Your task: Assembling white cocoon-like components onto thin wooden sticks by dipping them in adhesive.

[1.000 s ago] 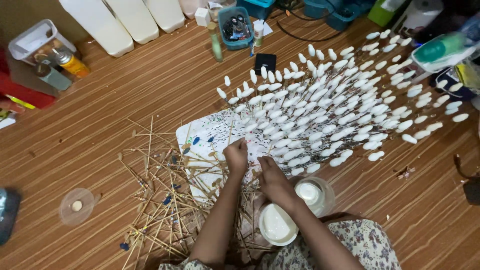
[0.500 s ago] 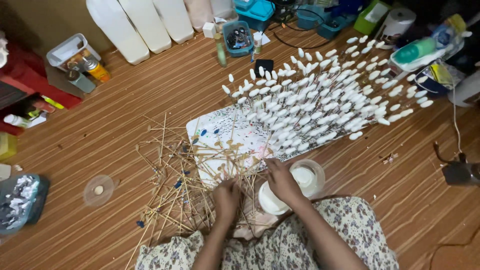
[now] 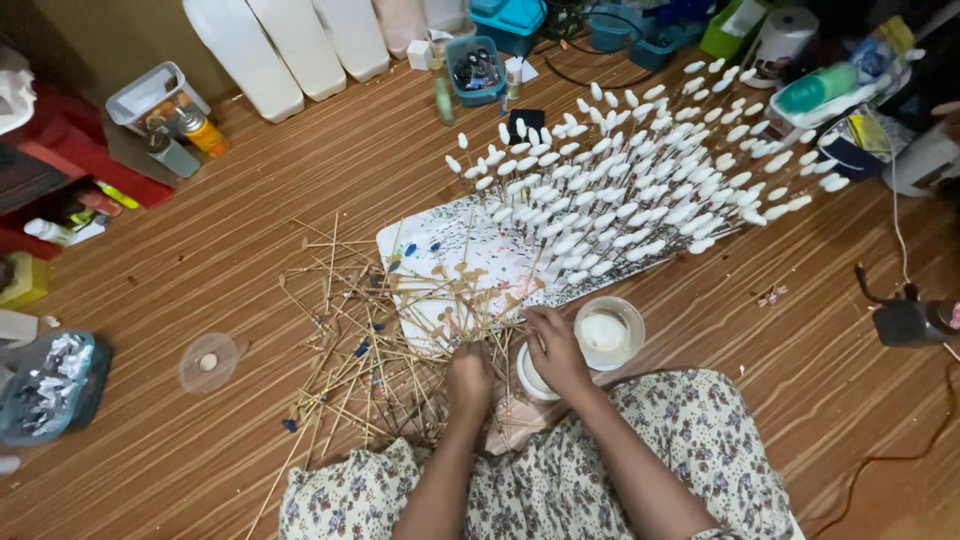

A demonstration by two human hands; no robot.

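Observation:
My left hand (image 3: 468, 378) rests closed on a scattered pile of thin bamboo sticks (image 3: 360, 340) on the wooden floor; what it grips is hidden by its own back. My right hand (image 3: 553, 345) is curled over a small white bowl (image 3: 530, 375) next to a round tub of white paste (image 3: 608, 331). Beyond them lies a paint-spattered white board (image 3: 470, 255), and a large fan of sticks with white oval tips (image 3: 640, 170) spreads over its far right side.
White jugs (image 3: 290, 45) line the far wall, with blue baskets (image 3: 475, 65) and bottles beside them. A tray with cans (image 3: 165, 110) stands far left. A clear lid (image 3: 208, 362) and a foil-filled tub (image 3: 45, 385) lie left; a black adapter with cord (image 3: 905, 320) right.
Both hands drew back from the board toward my lap. The left went down onto the stick pile, the right onto the white bowl. The view tilted and shifted.

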